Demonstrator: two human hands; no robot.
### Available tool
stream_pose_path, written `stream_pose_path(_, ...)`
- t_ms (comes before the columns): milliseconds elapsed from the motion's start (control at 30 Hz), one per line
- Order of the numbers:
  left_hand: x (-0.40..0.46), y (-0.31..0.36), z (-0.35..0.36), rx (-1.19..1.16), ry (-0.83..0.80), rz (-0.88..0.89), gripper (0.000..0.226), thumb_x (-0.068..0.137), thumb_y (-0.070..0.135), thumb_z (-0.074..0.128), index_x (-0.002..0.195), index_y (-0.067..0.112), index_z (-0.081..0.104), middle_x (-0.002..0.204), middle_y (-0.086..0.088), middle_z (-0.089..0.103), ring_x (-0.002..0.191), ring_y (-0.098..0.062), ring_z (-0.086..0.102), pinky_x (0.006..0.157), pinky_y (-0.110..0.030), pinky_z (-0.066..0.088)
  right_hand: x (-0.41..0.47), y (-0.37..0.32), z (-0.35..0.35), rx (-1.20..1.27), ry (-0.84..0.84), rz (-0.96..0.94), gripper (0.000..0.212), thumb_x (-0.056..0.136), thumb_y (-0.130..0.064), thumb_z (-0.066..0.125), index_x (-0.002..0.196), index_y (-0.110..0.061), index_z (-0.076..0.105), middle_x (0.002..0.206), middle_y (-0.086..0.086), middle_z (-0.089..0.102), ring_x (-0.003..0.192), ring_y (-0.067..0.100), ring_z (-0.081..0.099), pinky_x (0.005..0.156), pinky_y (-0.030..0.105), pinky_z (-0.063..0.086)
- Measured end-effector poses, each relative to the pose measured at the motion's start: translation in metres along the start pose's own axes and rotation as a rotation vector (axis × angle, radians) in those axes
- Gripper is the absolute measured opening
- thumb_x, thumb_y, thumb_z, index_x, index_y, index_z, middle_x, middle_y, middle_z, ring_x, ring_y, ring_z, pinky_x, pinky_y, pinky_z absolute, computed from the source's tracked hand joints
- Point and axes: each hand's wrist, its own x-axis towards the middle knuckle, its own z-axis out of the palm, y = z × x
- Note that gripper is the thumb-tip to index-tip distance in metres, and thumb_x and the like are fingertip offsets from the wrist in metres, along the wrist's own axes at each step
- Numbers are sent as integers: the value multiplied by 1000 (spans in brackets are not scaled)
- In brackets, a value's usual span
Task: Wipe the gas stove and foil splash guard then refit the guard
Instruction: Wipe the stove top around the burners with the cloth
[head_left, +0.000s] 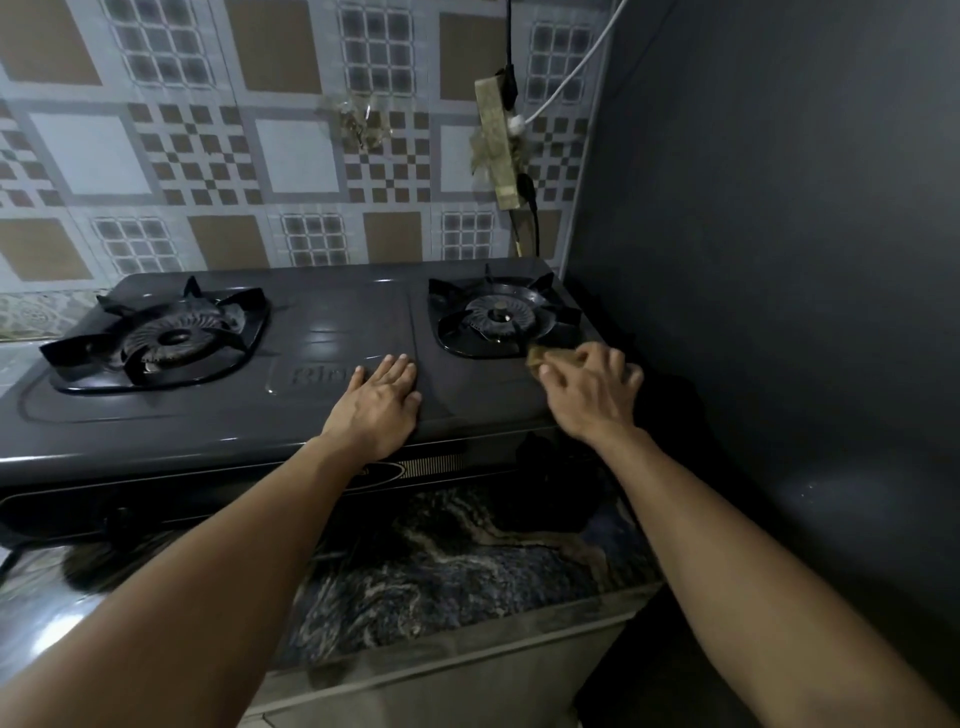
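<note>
I judge I am at the stove-wiping stage. The gas stove (291, 410) sits on the marbled bench (467, 561), and its dark top shows glossy patches between the two burners, so part of it may be wiped already, though I cannot be sure. No foil splash guard shows anywhere around the stove, so I take it to be off and out of view; wiping it and refitting it are left to do.

Going left to right, with the stove as my landmark: the left burner (166, 338) stands untouched at the stove's left end. My left hand (376, 408) lies flat on the stove top near its front middle, fingers straight and together, holding nothing, only bracing. Beyond it sits the right burner (501, 317). At the stove's front right corner, just in front of that burner, my right hand (589, 387) curls its fingers over a brownish cloth (545, 357) and presses it to the surface.
</note>
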Motion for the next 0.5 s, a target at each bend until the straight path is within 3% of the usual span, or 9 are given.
stream_pose_path(100,0,0,3,13,0,-2,54,104,29,25,154,10,17,163,-1,8,150,-13,-1,121,-40,0,19,30,-10,-32,-63,133,43,96,-54,27,125,-40,56,134,3,42,123,27,31,103,50,21)
stream_pose_path(233,3,-2,3,25,10,-5,54,104,29,25,154,11,17,163,-1,8,150,-13,-1,121,-40,1,34,38,-11,37,-120,173,44,97,-53,25,130,-43,52,137,1,40,124,26,31,102,49,23)
stream_pose_path(400,2,1,2,17,14,-6,54,104,28,27,154,10,19,163,-2,10,150,-14,1,121,-41,1,15,36,5,336,79,282,49,101,-42,30,142,-19,46,151,2,34,128,30,37,105,43,32)
stream_pose_path(500,2,3,0,12,10,-14,53,104,27,28,154,10,19,163,-2,11,150,-15,2,120,-41,1,5,31,11,477,119,380,51,102,-41,31,145,-17,42,152,3,33,129,30,40,105,41,33)
